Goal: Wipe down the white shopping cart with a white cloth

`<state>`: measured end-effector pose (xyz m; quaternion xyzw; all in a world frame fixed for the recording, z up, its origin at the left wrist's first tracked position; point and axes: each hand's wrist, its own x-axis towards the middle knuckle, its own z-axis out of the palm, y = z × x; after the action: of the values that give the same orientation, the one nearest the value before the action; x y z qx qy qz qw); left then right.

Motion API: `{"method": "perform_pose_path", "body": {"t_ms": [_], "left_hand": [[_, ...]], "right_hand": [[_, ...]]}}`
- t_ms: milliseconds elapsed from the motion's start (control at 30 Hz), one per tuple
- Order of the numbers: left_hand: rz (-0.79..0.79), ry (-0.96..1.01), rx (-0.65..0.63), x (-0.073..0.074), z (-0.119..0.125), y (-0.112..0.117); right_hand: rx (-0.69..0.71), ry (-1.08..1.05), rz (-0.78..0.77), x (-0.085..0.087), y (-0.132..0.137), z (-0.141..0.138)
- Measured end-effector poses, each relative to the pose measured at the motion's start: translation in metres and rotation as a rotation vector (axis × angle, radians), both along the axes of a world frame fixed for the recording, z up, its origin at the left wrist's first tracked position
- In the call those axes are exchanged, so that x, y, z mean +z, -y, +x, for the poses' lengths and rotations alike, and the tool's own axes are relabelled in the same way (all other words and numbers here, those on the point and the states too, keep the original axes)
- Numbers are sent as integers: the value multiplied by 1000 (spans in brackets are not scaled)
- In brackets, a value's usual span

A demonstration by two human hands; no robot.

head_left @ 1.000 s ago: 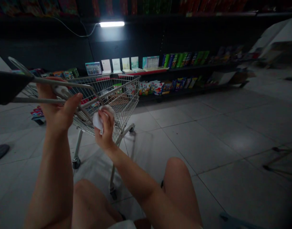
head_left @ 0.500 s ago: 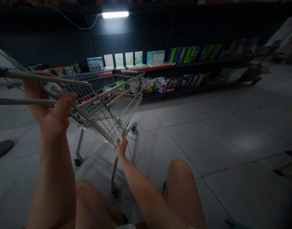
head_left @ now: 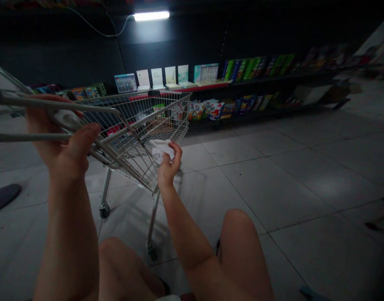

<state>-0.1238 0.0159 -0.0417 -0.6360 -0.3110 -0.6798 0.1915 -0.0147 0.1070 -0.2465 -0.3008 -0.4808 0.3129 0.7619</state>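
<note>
Low at the far left, a dark shoe (head_left: 6,197) rests on the tiled floor (head_left: 301,184). Next comes the left hand (head_left: 65,154), raised among the pale metal bars of a shopping cart; its fingers curl behind the frame and its thumb lies across the near side, so the grip is closed around metal. The cart (head_left: 134,161) stands at an angle just in front of the person, its wire basket widening toward the shelves, with one caster wheel (head_left: 104,210) below on the left. Above, a lit tube lamp (head_left: 152,16) shines over a row of upright booklets (head_left: 157,78). Just right of the basket's near corner, the right hand (head_left: 168,169) pinches a bunched white cloth (head_left: 160,149) between thumb and bent fingers; whether the cloth touches the wires, I cannot tell. Farther right, snack bags (head_left: 207,110) fill the lower shelf, and green and purple packs (head_left: 248,69) line the one above.
</note>
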Motion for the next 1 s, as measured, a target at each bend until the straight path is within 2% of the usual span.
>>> {"method": "perform_pose_path", "body": {"t_ms": [33, 100, 200, 267, 333, 367, 467, 500, 567, 667, 733, 800, 900, 1000], "left_hand": [[-8, 10, 13, 1, 2, 1], [-13, 22, 38, 2, 6, 3], [-7, 20, 22, 2, 8, 5], [-6, 9, -10, 2, 5, 5], [-16, 5, -19, 2, 1, 5], [-21, 2, -14, 2, 0, 5], [-33, -8, 30, 2, -2, 6], [-39, -18, 45, 2, -2, 7], [-61, -28, 64, 3, 0, 10], [-94, -25, 86, 4, 0, 12], [-92, -22, 87, 3, -2, 12], [-89, -25, 68, 2, -3, 11], [-71, -48, 41, 1, -4, 12], [-78, -56, 31, 1, -3, 14]], "right_hand": [[-11, 41, 56, 4, -2, 1], [0, 152, 103, -4, -7, -1], [-24, 243, -73, -34, -18, -1], [-40, 239, -214, -39, -23, 5], [-57, 197, -232, -21, -18, 12], [-68, 181, -165, -4, -11, 14], [-48, 223, 164, 46, 18, 8], [-31, 248, 262, 56, 24, 5], [1, 286, 375, 61, 27, 1], [33, 309, 346, 52, 10, 9], [11, 302, 269, 55, -1, 20], [-22, 305, 277, 75, -6, 29], [56, 425, 472, 117, -15, 30], [184, 524, 548, 143, -53, 24]]}}
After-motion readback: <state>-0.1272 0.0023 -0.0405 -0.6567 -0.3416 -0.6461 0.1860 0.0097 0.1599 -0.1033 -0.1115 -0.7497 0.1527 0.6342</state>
